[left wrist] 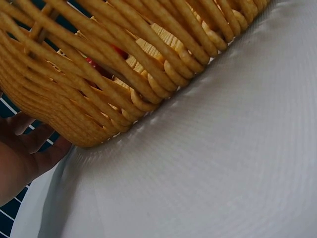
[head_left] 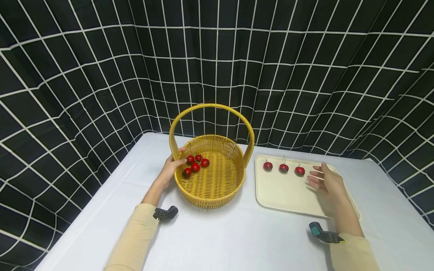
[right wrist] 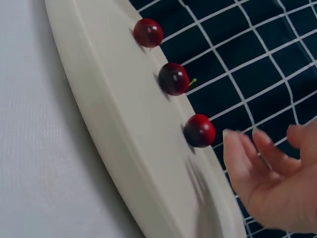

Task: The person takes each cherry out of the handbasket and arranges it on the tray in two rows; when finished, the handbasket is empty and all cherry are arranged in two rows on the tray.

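Left of the loosely spread right hand (head_left: 331, 183), three cherries (head_left: 283, 168) remain on the tray (head_left: 281, 194); five others (head_left: 195, 167) already lie inside the basket (head_left: 217, 182) which the left hand (head_left: 168, 170) grips.

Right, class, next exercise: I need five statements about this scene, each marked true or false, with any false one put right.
1. Three round red cherries lie in a row on the rectangular cream tray. True.
2. The person's left hand touches the round yellow woven basket. True.
3. The basket holds eight cherries. False: it holds five cherries, grouped towards its left side.
4. The right hand is gripping a cherry. False: the right hand holds nothing and is beside the tray's rightmost cherry.
5. A black cloth with white grid lines hangs behind the basket. True.
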A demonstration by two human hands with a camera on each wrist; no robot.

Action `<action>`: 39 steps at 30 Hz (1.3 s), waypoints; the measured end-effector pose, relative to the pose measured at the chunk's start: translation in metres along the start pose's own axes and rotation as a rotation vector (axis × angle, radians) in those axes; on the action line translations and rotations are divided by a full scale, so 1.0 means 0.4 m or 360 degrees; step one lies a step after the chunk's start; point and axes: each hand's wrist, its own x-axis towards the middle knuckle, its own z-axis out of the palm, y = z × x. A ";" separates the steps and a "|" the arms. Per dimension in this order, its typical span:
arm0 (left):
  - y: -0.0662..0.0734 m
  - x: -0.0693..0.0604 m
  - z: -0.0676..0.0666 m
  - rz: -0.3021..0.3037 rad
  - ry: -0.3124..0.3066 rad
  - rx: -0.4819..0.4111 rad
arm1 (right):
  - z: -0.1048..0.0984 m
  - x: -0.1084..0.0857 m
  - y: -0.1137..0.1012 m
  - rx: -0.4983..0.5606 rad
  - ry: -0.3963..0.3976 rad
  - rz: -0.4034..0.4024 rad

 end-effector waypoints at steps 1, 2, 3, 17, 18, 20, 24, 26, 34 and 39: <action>0.000 -0.001 0.000 0.0002 0.0000 0.0002 | -0.002 -0.003 -0.002 0.0057 -0.0066 -0.0022; 0.000 -0.001 0.000 0.0003 0.0000 0.0005 | -0.004 -0.007 -0.005 0.0109 -0.0132 -0.0045; 0.001 -0.001 0.000 0.0003 -0.0001 0.0007 | -0.005 -0.010 -0.008 0.0158 -0.0201 -0.0063; -0.055 0.044 -0.014 0.0025 0.0029 0.0002 | 0.075 -0.080 -0.053 -0.0038 -0.0704 -0.0274; -0.065 0.051 -0.016 0.0031 0.0035 0.0001 | 0.085 -0.085 -0.055 -0.0061 -0.0705 -0.0272; -0.067 0.050 -0.016 0.0029 0.0038 -0.0002 | 0.105 -0.095 -0.062 -0.0110 -0.0706 -0.0269; -0.060 0.046 -0.015 0.0009 0.0023 -0.0044 | 0.146 -0.112 -0.076 -0.0160 -0.0763 -0.0278; -0.047 0.038 -0.014 0.0003 0.0012 -0.0051 | 0.168 -0.121 -0.083 -0.0197 -0.0795 -0.0292; -0.003 0.008 -0.001 -0.0012 0.0002 -0.0006 | 0.265 -0.153 -0.093 -0.0318 -0.0922 -0.0309; -0.022 0.021 -0.007 -0.0019 0.0003 -0.0021 | 0.322 -0.162 -0.099 -0.0296 -0.1002 -0.0260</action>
